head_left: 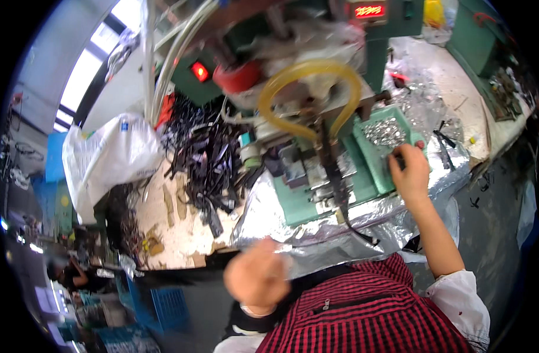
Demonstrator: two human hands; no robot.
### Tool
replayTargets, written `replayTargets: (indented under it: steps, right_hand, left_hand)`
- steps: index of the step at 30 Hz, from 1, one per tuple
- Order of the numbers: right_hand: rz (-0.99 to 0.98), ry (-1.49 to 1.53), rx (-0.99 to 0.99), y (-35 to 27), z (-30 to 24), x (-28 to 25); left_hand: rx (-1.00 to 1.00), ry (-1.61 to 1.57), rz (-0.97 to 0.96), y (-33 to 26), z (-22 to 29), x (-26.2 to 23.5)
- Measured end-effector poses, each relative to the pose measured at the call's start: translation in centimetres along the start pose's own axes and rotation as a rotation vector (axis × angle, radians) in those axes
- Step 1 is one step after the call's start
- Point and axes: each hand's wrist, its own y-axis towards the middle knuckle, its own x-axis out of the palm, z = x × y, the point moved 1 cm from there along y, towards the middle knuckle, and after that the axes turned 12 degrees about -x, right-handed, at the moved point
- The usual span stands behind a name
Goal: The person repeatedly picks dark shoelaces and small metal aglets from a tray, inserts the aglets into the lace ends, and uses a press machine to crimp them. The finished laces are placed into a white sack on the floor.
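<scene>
Small silver bits (385, 132) lie heaped in the far part of a green tray (378, 170); the person's right hand (409, 173) is at the tray's right side, its fingers bent and close together over the near end; whether a bit is pinched there cannot be told. The left hand (258, 273) is well to the left and nearer the body than the tray; it is blurred and looks curled, and I cannot tell if it holds anything.

Just left of the tray, a dark narrow piece (338, 188) slants down beneath a looped yellow tube (350, 76) on a machine; whether it is a loose strip or a machine part is unclear. Farther left of the tray sits a big tangled pile of dark strips (208, 159); with that pile high and plenty of bits in the tray, the work looks well short of its end; no finished stack can be made out, so how much is done cannot be judged.

Silver foil (260, 212) spreads around the tray's near side; a white bag (107, 159) stands far to its left, beyond the strips; a lit red switch (200, 72) glows up and left of the tray; a red checked apron (340, 306) covers the person's lap, nearer than the tray.
</scene>
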Motion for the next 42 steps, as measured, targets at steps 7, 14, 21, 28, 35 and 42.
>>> replayTargets:
  steps: [7, 14, 21, 28, 35, 42]
  right_hand:
    - [0.109, 0.227, -0.093, 1.6, -2.2, 0.0]
    - [0.095, 0.415, 0.283, -1.3, -0.6, -1.4]
    - [0.060, 0.362, 0.183, -2.3, -1.6, -5.5]
    - [0.058, 0.733, -0.005, 5.2, -10.5, -1.0]
    - [0.130, 1.057, 0.258, 4.2, -11.8, 0.1]
    - [0.078, 1.114, 0.230, 5.2, -13.0, -0.7]
  left_hand:
    - [-0.387, 0.157, 0.010, 4.4, -12.0, 2.1]
    - [-0.478, 0.793, -0.238, 1.8, -20.0, 10.8]
    - [-0.372, 0.583, -0.152, 1.7, -20.2, 6.4]
    - [-0.366, 0.433, -0.340, 2.7, -16.9, 6.8]
    - [-0.134, 0.281, -0.620, -0.3, -17.5, 4.4]
    - [-0.484, 0.485, -0.373, -1.6, -20.7, 5.2]
